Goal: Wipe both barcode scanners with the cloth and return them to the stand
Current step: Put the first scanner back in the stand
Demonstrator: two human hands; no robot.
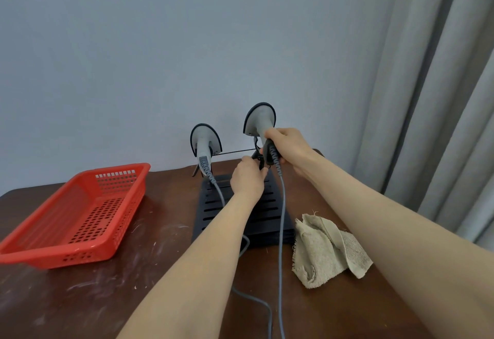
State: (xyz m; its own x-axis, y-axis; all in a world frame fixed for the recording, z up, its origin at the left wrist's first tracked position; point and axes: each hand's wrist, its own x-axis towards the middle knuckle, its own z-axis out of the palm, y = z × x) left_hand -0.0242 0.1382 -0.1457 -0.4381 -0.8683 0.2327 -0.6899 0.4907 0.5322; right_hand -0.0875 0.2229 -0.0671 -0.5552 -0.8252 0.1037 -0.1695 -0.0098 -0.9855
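Two grey barcode scanners with black-rimmed heads are at the back of the brown table. The left scanner [204, 142] sits on the black slotted stand [240, 213], its grey cable trailing toward me. My right hand [287, 147] grips the handle of the right scanner [260, 121], held just above the stand's right holder. My left hand [248, 178] pinches a black part of the stand right below that scanner. A beige cloth [324, 249] lies crumpled on the table to the right of the stand, untouched.
A red perforated plastic basket [77, 221] stands on the left of the table [80, 298]. Grey cables [280, 258] run from the scanners to the table's front edge. A grey curtain [438, 98] hangs at the right, a plain wall behind.
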